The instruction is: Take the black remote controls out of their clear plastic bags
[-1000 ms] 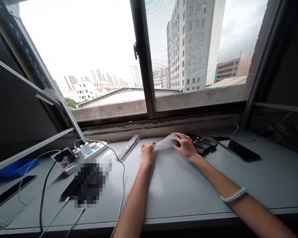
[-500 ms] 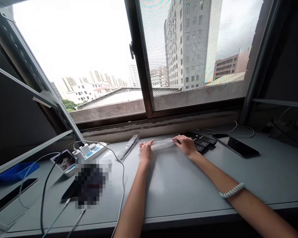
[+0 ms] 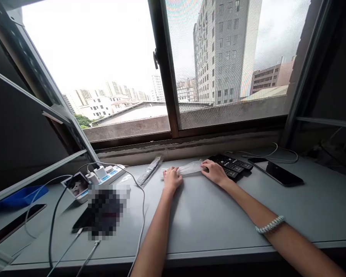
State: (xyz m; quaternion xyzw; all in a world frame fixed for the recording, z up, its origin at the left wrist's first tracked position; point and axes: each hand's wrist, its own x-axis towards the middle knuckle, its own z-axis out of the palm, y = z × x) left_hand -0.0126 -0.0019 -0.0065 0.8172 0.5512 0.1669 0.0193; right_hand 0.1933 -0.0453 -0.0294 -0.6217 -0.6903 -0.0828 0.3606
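Observation:
A clear plastic bag [image 3: 190, 168] lies stretched between my two hands on the grey desk [image 3: 207, 219] below the window. My left hand [image 3: 172, 178] rests on its left end with the fingers curled over it. My right hand [image 3: 215, 171] grips its right end, just in front of two black remote controls [image 3: 233, 164] lying side by side.
A black phone [image 3: 277, 173] with a white cable lies right of the remotes. Another bagged remote [image 3: 151, 170] sits left of my hands. Further left are a white power strip [image 3: 103, 176] with chargers, trailing cables, a blurred dark object and a blue tray [image 3: 15, 196].
The bag was lifted at its right end a second ago and now lies low on the desk. My left fingers went from stretched out to curled over the bag's end.

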